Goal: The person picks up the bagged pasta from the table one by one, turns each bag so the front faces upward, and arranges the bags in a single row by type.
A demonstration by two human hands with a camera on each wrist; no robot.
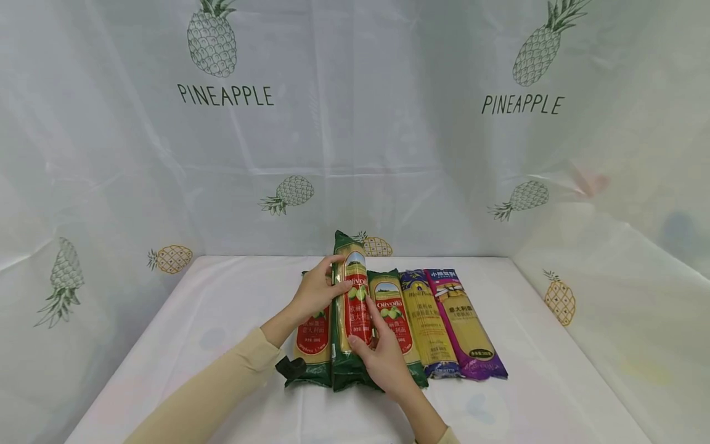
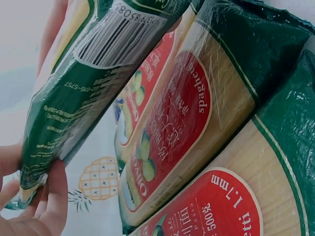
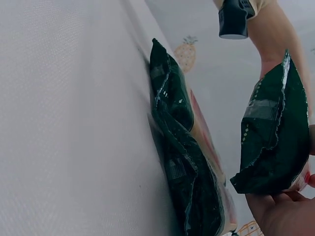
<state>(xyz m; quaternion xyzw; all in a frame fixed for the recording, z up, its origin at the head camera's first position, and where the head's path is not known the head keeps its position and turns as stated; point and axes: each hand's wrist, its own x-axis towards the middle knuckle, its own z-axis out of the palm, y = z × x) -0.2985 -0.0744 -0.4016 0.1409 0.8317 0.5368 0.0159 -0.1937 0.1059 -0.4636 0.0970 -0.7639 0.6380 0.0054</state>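
Observation:
Both hands hold a green-ended pack of spaghetti (image 1: 355, 308) with a red Olivoila label, tilted and raised above the row. My left hand (image 1: 317, 290) grips its upper left side, thumb across the front; the left wrist view shows this hand (image 2: 47, 206) around one end and a barcode on the pack's side (image 2: 74, 93). My right hand (image 1: 385, 361) holds the lower right, thumb on the front. In the right wrist view, its fingers lie under the pack's crimped green end (image 3: 273, 128). Similar spaghetti packs lie to the left (image 1: 313, 342) and right (image 1: 391, 305).
Farther right lie a yellow-and-blue pasta pack (image 1: 429, 320) and a purple pasta pack (image 1: 466, 327), side by side on the white table (image 1: 233, 290). A pineapple-print curtain (image 1: 355, 135) hangs behind and at both sides. A black strap piece (image 1: 291, 368) shows by the left sleeve.

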